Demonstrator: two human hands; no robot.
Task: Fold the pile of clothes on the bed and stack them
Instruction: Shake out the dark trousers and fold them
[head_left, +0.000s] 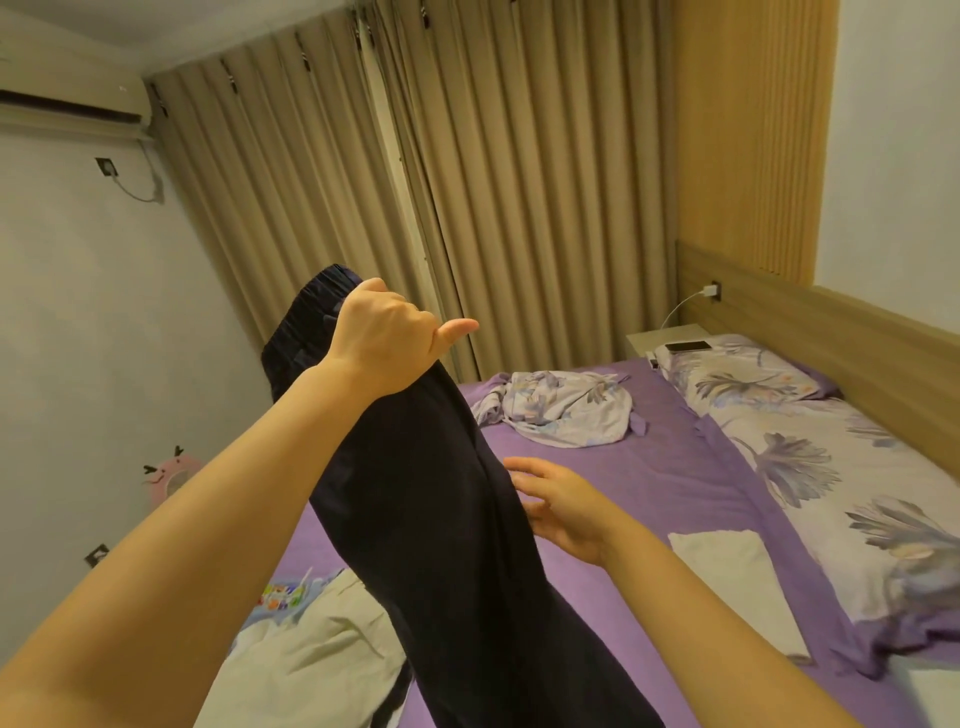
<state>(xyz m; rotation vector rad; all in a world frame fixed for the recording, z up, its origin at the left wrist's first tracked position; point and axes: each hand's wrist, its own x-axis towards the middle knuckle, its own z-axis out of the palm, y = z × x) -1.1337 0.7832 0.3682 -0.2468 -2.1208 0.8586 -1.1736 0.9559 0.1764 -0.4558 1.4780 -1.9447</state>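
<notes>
- Dark trousers (447, 519) hang down the frame's centre, held high by the waistband in the left hand (374, 338), fingers curled, thumb out
- Right hand (558, 512), fingers loosely spread, touches the cloth's right edge, gripping nothing
- Judged step: straightening before folding; next, align the legs and lay them on the purple bed (675, 478)
- Hems run off the bottom edge; pale clothes (306, 660) at lower left partly hidden

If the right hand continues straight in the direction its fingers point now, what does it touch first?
Most likely the dark trousers that the left hand holds up. The right hand is open, its fingers reaching left toward the hanging cloth and nearly on it; depth is unclear from one view.
</notes>
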